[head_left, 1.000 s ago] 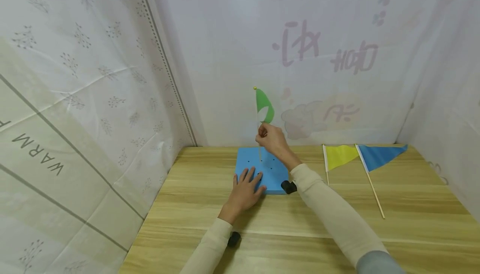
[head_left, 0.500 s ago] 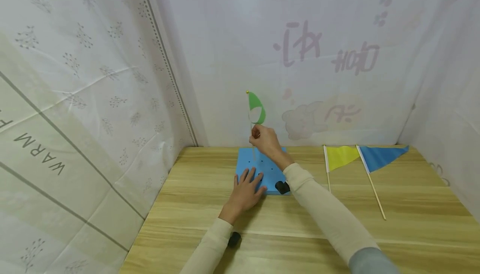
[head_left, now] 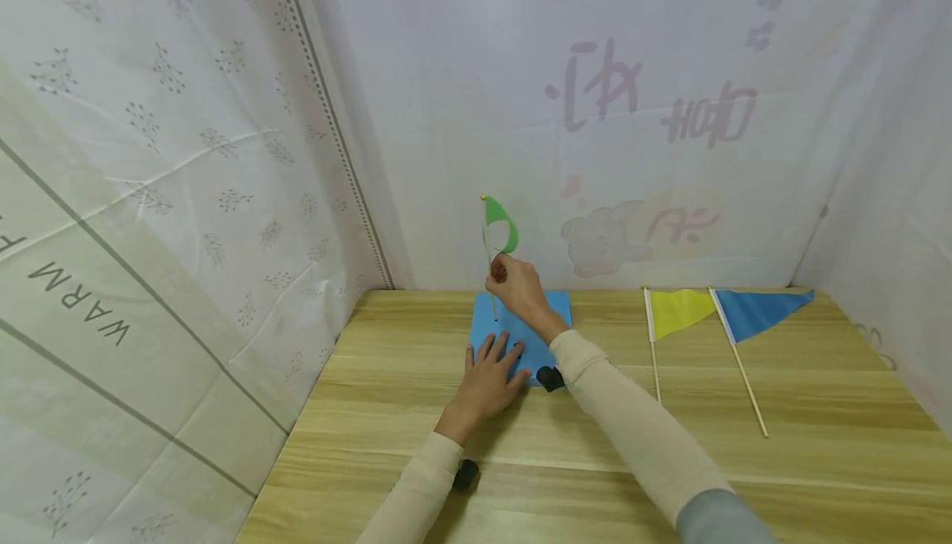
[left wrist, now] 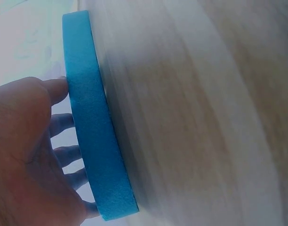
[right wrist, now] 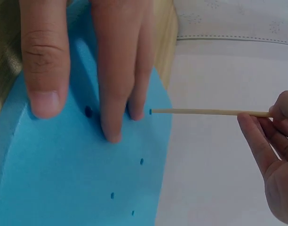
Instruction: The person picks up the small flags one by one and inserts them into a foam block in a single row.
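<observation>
A blue foam block with several small dark holes lies on the wooden table. My left hand rests on its near left part, fingers spread and straight; in the left wrist view its fingertips press the top face of the block. My right hand pinches the thin wooden stick of a green and white flag and holds it nearly upright over the block. In the right wrist view the lower end of the stick is right at a hole near the block's far edge.
To the right, a yellow pennant and a blue pennant lie side by side on the table, their sticks pointing toward me. A white printed curtain hangs behind the table and along the sides.
My right hand has moved the flag leftward and down, from above the middle hole to the left far hole of the block. My left hand has stayed in place.
</observation>
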The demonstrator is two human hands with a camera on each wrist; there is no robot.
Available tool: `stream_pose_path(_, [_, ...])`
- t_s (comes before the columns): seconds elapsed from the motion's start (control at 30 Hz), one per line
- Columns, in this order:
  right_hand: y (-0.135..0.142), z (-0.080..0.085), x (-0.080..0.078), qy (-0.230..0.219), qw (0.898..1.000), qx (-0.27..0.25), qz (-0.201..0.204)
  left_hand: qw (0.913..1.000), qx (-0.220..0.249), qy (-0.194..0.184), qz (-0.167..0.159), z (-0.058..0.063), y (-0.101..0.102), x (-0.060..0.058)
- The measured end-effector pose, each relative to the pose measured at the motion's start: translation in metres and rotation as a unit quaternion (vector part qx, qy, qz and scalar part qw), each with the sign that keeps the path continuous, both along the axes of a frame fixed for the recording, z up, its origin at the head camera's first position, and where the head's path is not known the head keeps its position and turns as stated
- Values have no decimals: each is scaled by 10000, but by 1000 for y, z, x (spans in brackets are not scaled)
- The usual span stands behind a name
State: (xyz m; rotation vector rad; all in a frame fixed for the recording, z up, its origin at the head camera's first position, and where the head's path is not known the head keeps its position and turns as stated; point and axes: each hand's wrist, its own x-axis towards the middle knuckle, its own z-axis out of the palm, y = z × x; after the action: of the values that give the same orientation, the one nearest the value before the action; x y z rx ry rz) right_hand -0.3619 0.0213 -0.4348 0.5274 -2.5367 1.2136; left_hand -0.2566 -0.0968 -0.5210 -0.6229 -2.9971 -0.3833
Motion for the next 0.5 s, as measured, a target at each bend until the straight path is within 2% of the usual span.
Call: stream_pose_path(0.5, [-1, -6, -1, 135, 9999, 15, -41, 10000, -36, 4, -18, -1, -1, -1])
